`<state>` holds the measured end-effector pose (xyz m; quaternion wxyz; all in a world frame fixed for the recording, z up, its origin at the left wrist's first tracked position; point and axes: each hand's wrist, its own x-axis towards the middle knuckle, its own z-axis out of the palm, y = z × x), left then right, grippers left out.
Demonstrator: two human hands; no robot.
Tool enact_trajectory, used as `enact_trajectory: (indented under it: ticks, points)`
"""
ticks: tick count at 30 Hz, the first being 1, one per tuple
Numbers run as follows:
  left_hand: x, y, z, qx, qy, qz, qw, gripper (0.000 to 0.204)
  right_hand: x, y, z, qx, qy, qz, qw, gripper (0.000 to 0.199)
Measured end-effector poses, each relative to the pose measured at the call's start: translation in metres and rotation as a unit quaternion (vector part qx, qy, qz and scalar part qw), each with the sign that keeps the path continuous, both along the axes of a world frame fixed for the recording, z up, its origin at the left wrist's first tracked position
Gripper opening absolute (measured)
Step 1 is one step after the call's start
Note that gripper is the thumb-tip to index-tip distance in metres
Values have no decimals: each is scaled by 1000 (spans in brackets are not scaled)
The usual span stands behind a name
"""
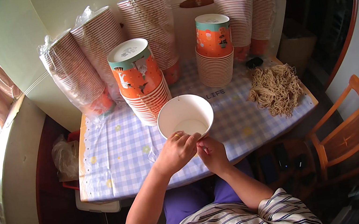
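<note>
Holding the white paper tub (184, 111) near an orange tub stack (140, 78), our left hand (177, 152) pinches its near rim. Our right hand (214, 155) bunches its fingers alongside; whether pinching anything, we cannot tell.

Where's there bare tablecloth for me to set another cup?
Front-left of the checked tablecloth, between the left hand, left unbagged cup stack and the cloth's left edge; front-right, between the right hand, twine heap and front edge. Crowded: centre, with the held paper cup; back, with bagged cup stacks.
</note>
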<state>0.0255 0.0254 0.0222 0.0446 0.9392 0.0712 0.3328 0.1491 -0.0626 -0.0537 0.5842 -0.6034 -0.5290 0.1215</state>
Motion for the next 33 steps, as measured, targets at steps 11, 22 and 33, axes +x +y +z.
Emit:
enact_trajectory:
  ticks: [11,22,33]
  points:
    - [-1,-2,2,-17,-4,6,1000,33,1,0,3,4,-33,-15,999,9]
    - [-25,2,12,-101,27,28,994,24,63,-7,30,8,-10,-50,999,14]
    - [-26,-16,35,-42,32,253,966,29,81,19,10,-56,162,69,983,19]
